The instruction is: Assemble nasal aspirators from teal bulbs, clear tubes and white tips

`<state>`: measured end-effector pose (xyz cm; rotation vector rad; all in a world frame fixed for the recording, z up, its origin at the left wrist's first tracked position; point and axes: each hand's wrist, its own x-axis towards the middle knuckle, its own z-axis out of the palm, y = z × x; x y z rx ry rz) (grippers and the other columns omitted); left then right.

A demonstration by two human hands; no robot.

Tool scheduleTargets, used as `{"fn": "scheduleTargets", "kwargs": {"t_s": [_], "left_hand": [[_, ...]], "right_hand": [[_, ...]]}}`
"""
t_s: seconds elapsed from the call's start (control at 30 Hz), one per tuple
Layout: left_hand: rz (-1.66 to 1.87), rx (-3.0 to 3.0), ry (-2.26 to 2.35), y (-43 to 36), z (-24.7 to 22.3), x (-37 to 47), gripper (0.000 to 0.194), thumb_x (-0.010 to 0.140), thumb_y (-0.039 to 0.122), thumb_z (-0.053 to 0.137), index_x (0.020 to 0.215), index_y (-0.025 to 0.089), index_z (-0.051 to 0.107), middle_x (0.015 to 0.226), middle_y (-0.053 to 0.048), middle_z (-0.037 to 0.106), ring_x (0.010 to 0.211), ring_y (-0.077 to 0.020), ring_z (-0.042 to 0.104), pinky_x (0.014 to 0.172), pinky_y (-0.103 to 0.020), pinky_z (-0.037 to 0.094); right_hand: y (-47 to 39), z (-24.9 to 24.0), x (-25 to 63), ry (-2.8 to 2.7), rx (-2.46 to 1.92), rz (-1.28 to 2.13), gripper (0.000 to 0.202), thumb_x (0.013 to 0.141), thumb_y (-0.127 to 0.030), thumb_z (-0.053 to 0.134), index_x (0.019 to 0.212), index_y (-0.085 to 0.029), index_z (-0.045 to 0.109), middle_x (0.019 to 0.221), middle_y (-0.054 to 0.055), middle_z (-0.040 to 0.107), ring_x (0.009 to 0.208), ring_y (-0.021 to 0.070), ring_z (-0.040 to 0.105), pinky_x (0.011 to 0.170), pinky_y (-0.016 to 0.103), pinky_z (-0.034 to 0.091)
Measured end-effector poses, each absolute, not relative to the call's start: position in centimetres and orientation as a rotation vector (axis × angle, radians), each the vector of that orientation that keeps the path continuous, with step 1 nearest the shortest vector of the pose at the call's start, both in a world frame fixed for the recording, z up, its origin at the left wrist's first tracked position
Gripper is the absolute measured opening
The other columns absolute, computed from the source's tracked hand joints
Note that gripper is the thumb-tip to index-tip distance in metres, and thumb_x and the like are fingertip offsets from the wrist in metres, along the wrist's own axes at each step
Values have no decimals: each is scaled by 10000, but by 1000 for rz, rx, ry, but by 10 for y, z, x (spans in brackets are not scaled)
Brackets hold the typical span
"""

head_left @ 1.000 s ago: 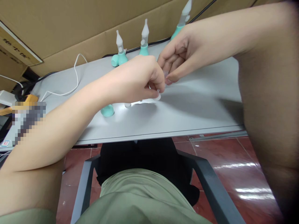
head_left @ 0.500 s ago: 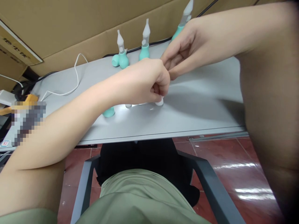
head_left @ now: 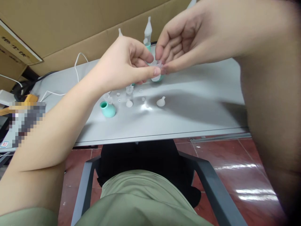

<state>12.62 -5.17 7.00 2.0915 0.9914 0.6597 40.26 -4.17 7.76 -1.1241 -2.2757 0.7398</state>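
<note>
My left hand (head_left: 136,64) pinches a whitish translucent plastic part (head_left: 155,77) between thumb and fingers. My right hand (head_left: 180,51) meets it there, its thumb and forefinger closed on a small clear plastic piece (head_left: 159,63). Whether the two pieces are joined cannot be made out. Behind the fingertips shows some teal. On the table below lie a white nozzle-like tip (head_left: 161,101), a round white piece (head_left: 129,103), a clear cup-shaped part (head_left: 129,89) and several tiny clear bits. A teal rubber bulb (head_left: 108,110) stands to the left, its opening upward.
At the back stands an assembled nasal aspirator (head_left: 148,29); the tips of others show behind my hands. A white cable (head_left: 76,70) runs over the grey table (head_left: 188,122) at left, near an orange object (head_left: 31,99). Cardboard (head_left: 70,28) walls the rear edge.
My left hand has lifted away from the white tip on the table and moved up and back to my right hand. The small parts and bulb beneath it have come into view.
</note>
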Motion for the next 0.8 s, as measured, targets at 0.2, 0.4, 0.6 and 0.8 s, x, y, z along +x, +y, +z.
{"fn": "scheduleTargets", "kwargs": {"t_s": [0.2,0.4,0.6,0.8], "left_hand": [[724,2043,974,-53,63,129,355,846,460,1168,965,263,898,1091,-108,965,1132,-399,898,1094,-655,732],[869,1970,1019,-46,53,125,421,837,397,1179,1002,281,810,1091,-86,936,1151,-376,862,1140,-664,687],[843,2014,988,-46,54,126,433,842,494,1151,999,322,785,1051,-68,919,1132,-399,917,1104,-687,702],[813,2036,994,-51,60,131,589,719,686,1216,917,356,769,1041,-78,919,1115,-403,887,1098,-718,706]], "right_hand": [[-50,74,399,-2157,-1008,835,375,882,-511,1157,1030,-327,865,987,-12,868,1002,224,912,874,292,757],[-47,68,386,-2014,-1067,745,603,834,-766,1189,988,-262,896,1024,60,892,1012,284,880,1023,434,762],[-56,59,383,-1945,-1166,681,488,823,-792,1187,905,-385,931,1114,10,948,1189,387,906,1221,532,787],[-58,36,388,-1906,-1114,664,475,868,-764,1142,954,-365,899,1179,74,959,1205,414,891,1176,537,744]]}}
